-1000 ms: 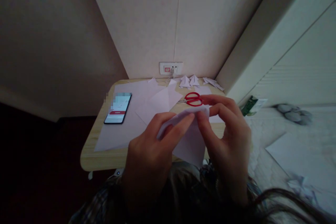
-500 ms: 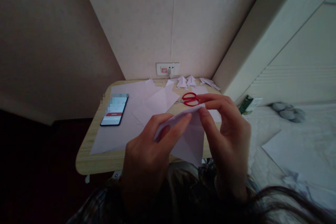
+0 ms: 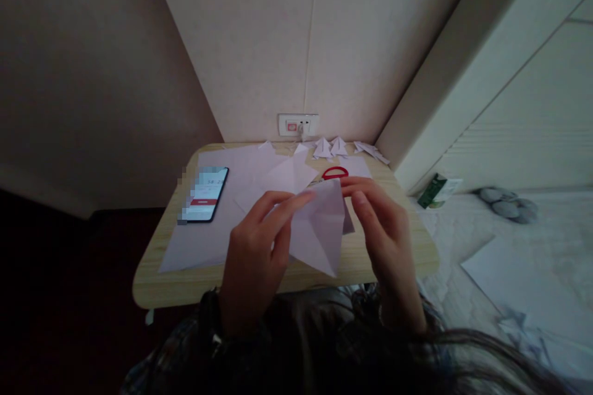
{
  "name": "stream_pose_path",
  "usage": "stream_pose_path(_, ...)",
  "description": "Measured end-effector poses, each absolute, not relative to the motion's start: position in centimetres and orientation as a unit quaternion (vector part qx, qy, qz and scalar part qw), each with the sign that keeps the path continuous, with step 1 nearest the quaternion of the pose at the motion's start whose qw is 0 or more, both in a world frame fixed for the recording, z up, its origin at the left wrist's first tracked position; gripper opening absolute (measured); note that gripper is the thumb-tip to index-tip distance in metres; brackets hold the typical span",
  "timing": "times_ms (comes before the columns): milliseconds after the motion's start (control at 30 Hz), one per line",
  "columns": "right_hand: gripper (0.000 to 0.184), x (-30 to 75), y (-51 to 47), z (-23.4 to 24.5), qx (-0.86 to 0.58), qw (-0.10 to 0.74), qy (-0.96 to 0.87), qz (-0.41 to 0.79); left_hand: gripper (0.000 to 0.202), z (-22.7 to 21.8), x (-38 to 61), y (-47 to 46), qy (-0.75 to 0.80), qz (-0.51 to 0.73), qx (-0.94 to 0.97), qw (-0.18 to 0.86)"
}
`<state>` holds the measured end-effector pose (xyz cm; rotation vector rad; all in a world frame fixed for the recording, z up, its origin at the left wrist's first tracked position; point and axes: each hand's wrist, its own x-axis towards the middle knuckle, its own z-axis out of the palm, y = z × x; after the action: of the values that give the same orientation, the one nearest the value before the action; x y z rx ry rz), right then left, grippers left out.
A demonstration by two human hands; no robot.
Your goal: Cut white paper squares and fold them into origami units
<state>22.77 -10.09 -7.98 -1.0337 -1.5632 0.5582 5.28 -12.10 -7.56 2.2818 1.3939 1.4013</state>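
Note:
A sheet of white paper (image 3: 319, 225) with crease lines hangs above the front of the small table. My left hand (image 3: 259, 241) pinches it along the upper left, index finger over the front. My right hand (image 3: 382, 222) is at the sheet's upper right corner, fingertips against or just behind the edge. Its thumb stands off the paper, apart from the fingers. Just beyond lies a pair of scissors (image 3: 334, 171) with red handles, partly covered by the sheet. Another creased paper piece (image 3: 287, 173) rests on the table behind my left hand.
A phone (image 3: 204, 194) with a lit screen lies on large white sheets (image 3: 185, 253) at the table's (image 3: 167, 290) left. Folded paper shapes (image 3: 323, 148) line the back edge below a wall socket (image 3: 298, 125). A quilted bed (image 3: 445, 259) with loose papers (image 3: 504, 265) adjoins on the right.
The paper has turned flatter toward me and shifted slightly left. My right thumb has let go of the top edge, and that hand has opened and moved left and slightly down.

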Motion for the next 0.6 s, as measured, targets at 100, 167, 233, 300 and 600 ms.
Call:
stream_pose_path(100,0.015,23.5,-9.8,-9.1,-0.406,0.562,-0.667,0.273,0.032,-7.6,5.1,-11.9,0.47,0.48,0.735,0.085)
stream_pose_path(167,0.011,23.7,-9.9,-9.5,-0.387,0.56,-0.677,0.28,0.03,-7.5,5.1,-11.8,0.478,0.489,0.725,0.086)
stream_pose_path(233,0.008,23.5,-10.1,-9.6,-0.382,0.547,-0.692,0.276,0.028,-7.6,5.1,-11.7,0.481,0.495,0.719,0.083)
stream_pose_path(300,0.01,23.1,-10.2,-9.6,-0.388,0.528,-0.705,0.269,0.028,-7.7,5.1,-11.7,0.476,0.499,0.719,0.084)
stream_pose_path(600,0.009,22.4,-10.4,-9.0,-0.411,0.486,-0.741,0.214,0.029,-7.8,5.1,-11.7,0.46,0.501,0.723,0.122)
